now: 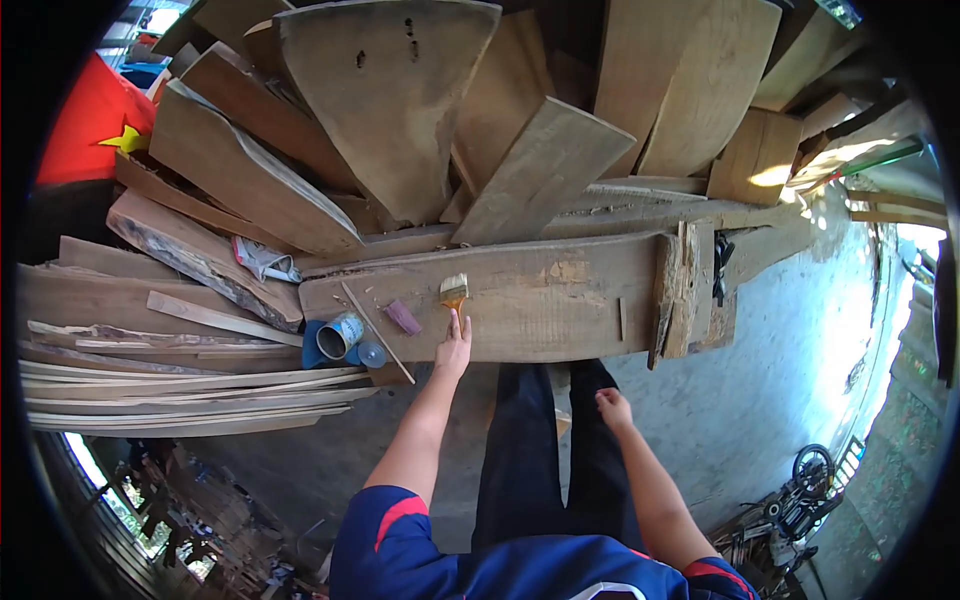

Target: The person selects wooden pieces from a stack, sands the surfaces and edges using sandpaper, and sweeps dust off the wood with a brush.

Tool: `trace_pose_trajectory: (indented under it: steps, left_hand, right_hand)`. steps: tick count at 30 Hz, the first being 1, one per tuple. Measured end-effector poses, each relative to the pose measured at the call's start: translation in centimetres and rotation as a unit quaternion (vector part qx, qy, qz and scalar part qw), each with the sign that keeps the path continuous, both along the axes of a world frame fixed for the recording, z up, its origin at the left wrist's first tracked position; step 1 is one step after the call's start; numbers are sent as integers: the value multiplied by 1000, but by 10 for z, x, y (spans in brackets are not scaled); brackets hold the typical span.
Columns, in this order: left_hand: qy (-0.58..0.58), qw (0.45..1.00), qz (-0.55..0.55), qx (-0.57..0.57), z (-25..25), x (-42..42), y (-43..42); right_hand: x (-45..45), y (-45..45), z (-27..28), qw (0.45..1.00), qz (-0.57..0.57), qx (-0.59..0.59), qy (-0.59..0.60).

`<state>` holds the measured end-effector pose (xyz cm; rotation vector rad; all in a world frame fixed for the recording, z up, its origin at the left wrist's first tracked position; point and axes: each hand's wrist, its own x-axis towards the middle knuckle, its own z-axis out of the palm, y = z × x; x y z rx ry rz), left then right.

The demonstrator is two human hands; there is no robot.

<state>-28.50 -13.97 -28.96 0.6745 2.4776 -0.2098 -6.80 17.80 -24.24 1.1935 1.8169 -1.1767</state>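
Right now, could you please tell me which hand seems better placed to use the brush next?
Probably the left hand: it appears to hold the brush by its handle, over the long plank. The right hand is near the dark trousers, apart from the brush.

Matt and Rough

The wooden surface (530,330) looks matt and scuffed. The paintbrush (453,291) is bristled, with a smooth handle (455,303); the can (332,342) looks metal, the split timber (676,290) rough and splintered, the floor (785,300) like concrete.
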Motion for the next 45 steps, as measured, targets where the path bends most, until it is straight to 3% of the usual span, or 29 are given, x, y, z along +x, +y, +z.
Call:
trace_pose_trajectory:
  steps: [3, 4, 6, 8, 11, 12, 14, 17, 18, 20, 21, 24, 28, 30, 32, 37, 39, 43, 45]
  left_hand:
    - [-90, 987, 20, -132, 5, -21, 5]
    - [-38, 989, 8, -142, -9, -17, -10]
    - [-25, 986, 95, -132, -34, -16, -33]
    - [-23, 980, 117, -158, -19, -28, -30]
    - [-78, 932, 344, -79, -9, -43, -17]
    - [-81, 933, 340, -81, -22, -44, -22]
    - [-101, 893, 437, -28, -50, -41, -35]
    - [-131, 920, 357, -97, 0, -57, -1]
    - [-133, 920, 355, -97, 3, -61, 9]
    - [-100, 913, 395, 2, 1, -71, 29]
    - [-41, 931, 344, 117, -6, -76, 38]
    - [74, 890, 260, 368, 4, -112, 96]
    - [205, 820, 213, 490, 66, -192, 194]
    - [224, 786, 186, 546, 88, -232, 232]
    - [134, 711, 286, 629, 92, -265, 266]
    - [129, 798, 337, 483, 67, -323, 282]
    - [66, 784, 313, 531, 64, -325, 274]
    - [91, 762, 274, 579, 74, -309, 260]
    - [67, 760, 307, 569, 77, -310, 259]
  right_hand:
    - [-12, -31, 1, 999, -1, -32, 31]
    - [-14, -41, 3, 998, -2, -44, 34]
    - [-23, -57, 10, 997, 1, -68, 37]
    - [-32, -70, 19, 995, 9, -85, 41]
    - [-30, -78, 15, 995, 18, -92, 36]
    - [-28, -78, 13, 995, 28, -87, 29]
    - [-29, -72, 18, 996, 31, -81, 23]
    - [-17, -57, 8, 997, 9, -71, 23]
    - [-9, -51, -2, 992, -67, -111, 9]
    - [-34, -34, 30, 921, -325, -194, -91]
    - [-31, -26, 29, 898, -372, -221, -74]
    - [-20, -11, 25, 918, -352, -174, -55]
    - [-9, -5, 22, 921, -353, -149, -74]
    - [-8, -8, 23, 917, -363, -156, -64]
    - [-5, -14, 23, 912, -372, -162, -56]
    - [-5, -29, 20, 831, -491, -258, -39]
    - [-4, -36, 16, 791, -543, -279, -29]
    - [0, -37, 13, 802, -537, -262, -15]
    - [3, -35, 15, 808, -533, -252, -3]
